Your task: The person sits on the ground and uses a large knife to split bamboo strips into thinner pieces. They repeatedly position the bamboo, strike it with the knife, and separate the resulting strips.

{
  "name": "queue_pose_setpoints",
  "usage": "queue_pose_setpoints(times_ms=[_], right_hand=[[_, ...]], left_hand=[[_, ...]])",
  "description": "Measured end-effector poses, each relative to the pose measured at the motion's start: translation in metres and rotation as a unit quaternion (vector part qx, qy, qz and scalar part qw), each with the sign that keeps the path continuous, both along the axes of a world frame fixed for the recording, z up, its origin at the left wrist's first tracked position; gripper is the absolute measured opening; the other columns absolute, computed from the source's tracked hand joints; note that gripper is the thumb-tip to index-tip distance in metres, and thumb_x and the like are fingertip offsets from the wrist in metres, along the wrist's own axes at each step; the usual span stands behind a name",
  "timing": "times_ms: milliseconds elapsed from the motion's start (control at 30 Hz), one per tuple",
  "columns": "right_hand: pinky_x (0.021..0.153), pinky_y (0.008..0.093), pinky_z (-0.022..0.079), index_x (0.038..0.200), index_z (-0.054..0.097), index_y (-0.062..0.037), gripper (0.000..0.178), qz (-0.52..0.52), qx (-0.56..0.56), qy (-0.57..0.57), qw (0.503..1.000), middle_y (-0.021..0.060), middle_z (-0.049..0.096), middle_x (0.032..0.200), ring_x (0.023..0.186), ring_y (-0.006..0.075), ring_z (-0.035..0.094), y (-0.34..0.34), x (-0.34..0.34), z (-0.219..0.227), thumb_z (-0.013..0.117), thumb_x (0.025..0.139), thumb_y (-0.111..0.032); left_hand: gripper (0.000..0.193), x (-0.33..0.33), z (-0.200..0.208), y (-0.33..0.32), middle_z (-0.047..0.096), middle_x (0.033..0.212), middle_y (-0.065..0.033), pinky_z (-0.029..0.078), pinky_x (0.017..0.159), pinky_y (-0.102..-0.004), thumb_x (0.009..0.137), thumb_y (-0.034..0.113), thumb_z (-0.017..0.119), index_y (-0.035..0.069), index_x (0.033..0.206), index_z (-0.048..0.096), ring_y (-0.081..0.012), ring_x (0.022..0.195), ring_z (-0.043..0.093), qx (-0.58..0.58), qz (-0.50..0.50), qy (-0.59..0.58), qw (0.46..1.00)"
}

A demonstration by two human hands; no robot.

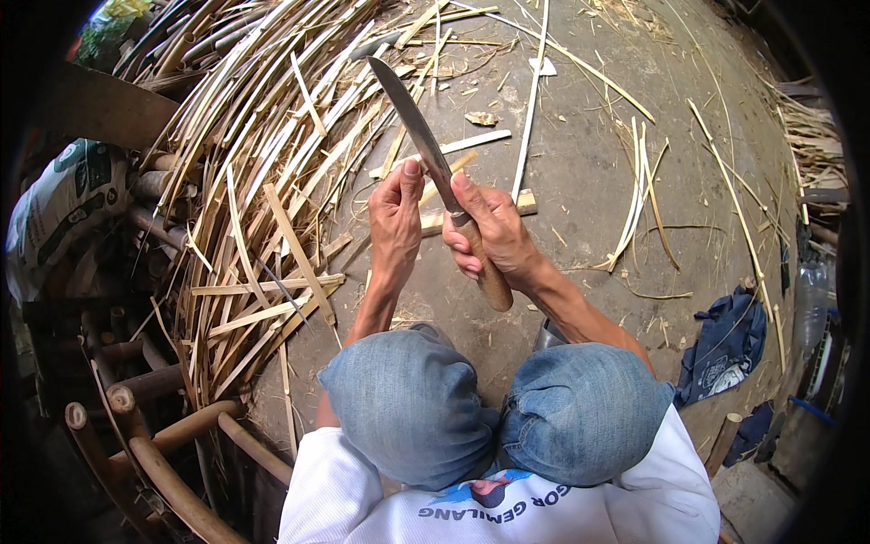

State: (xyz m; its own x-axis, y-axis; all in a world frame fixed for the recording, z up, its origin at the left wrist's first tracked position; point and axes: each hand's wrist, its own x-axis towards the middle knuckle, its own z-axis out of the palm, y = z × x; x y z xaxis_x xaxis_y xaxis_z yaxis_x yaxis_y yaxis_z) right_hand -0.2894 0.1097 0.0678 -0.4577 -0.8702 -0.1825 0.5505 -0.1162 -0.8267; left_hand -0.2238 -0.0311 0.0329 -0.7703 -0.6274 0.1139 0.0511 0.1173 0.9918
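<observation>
My right hand (489, 231) is wrapped round the wooden handle of a long knife (419, 127), its thumb lying along the base of the blade. The dark, slightly curved blade slants up and to the left, away from me. Close to the left side of the blade, my left hand (395, 218) is closed, thumb uppermost. A short tan bamboo strip (466, 161) passes behind the blade toward the left fingers; whether they grip it I cannot tell. Below both hands, a flat bamboo piece (523, 201) lies on the floor.
Split bamboo strips (263, 118) are heaped on the left. Bamboo poles (186, 426) with cut ends stand at lower left, below a white sack (77, 204). Loose strips (639, 195) and shavings litter the concrete floor. Dark blue cloth (722, 344) lies at right.
</observation>
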Motion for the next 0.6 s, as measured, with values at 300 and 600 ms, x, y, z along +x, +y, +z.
queue_pose_setpoints(times_ms=[300, 600], right_hand=[[0.035, 0.0235, 0.041, 0.089, 0.053, -0.0096, 0.048, -0.005, -0.006, -0.013, 1.0, 0.0003, 0.05, 0.06, 0.04, 0.0072, 0.049, -0.0019, 0.0015, -0.0088, 0.045, 0.102, -0.055], [0.032, 0.0225, 0.038, 0.104, 0.053, -0.0107, 0.043, 0.03, -0.015, -0.118, 0.992, -0.0009, 0.049, 0.059, 0.038, 0.0058, 0.046, 0.0, -0.0038, -0.0012, 0.046, 0.103, -0.053]], left_hand=[[0.048, -0.0022, 0.0033, 0.0086, 0.042, 0.07, 0.0058, 0.029, 0.058, -0.026, 0.103, 0.045, 0.051, 0.001, 0.098, 0.071, -0.0062, 0.067, 0.034, 0.019, 0.024, 0.012, 0.999], [0.049, 0.001, -0.0025, 0.0046, 0.047, 0.074, 0.0049, 0.033, 0.062, -0.0249, 0.103, 0.045, 0.052, 0.0, 0.103, 0.071, -0.0063, 0.069, 0.037, 0.041, 0.001, 0.015, 0.999]])
